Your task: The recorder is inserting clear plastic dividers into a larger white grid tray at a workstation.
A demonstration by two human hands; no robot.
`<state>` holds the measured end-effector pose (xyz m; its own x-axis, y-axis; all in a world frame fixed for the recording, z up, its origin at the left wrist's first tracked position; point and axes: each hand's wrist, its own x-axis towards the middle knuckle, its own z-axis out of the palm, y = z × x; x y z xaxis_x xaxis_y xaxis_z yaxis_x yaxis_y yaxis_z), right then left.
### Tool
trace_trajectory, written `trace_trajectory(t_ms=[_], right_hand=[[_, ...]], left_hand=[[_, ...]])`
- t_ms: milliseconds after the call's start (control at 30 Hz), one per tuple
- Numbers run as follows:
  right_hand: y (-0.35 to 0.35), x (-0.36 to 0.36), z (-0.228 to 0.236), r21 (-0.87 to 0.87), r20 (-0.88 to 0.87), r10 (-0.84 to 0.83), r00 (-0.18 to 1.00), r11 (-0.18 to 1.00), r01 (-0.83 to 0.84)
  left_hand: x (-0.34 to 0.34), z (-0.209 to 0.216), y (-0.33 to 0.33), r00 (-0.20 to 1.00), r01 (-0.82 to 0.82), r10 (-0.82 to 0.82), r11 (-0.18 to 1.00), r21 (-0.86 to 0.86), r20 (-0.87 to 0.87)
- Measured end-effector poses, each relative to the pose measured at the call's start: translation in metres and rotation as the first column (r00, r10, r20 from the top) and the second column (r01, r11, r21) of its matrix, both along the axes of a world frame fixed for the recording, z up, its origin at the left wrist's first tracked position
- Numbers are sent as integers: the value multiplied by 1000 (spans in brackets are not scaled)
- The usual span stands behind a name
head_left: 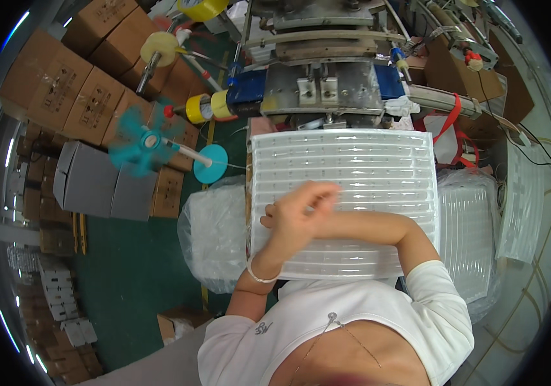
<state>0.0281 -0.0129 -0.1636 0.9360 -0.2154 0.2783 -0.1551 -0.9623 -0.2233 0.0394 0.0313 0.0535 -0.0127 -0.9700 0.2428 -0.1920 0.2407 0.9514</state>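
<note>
A wide white ribbed plastic tray sheet [352, 174] lies in front of me, its long rows running left to right. Above it my forearms cross, the left hand [298, 209] over the right wrist. The left hand's fingers are loosely bent and somewhat blurred, thumb and fingers apart, with nothing visible between them. My right hand [268, 216] is mostly hidden behind the left one. Only a few of its fingertips show, near the sheet's left edge, so what it holds, if anything, cannot be made out.
Beyond the sheet stands a metal machine [320, 87] with yellow tape rolls [198, 108]. A turquoise fan [150, 139] and stacked cardboard boxes [57, 80] are on the left. Plastic-wrapped bundles flank the sheet, one left [214, 231] and one right [465, 235].
</note>
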Motion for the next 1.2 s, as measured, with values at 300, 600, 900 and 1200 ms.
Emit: trace_trajectory(t_ms=[300,600,900,1200], right_hand=[[-59,-157,184,787,193,-628,754,558,263],[-132,-182,209,400,593,-666,452,731,553],[-208,-148,197,-180,508,-676,534,523,833],[-176,-152,190,29,728,-532,433,655,755]], left_hand=[[14,-12,-120,855,-246,380,896,-369,353],[-25,-15,-219,536,-91,590,752,-653,604],[86,-31,-98,895,-440,445,892,-107,32],[113,-62,25,771,-351,82,882,313,632]])
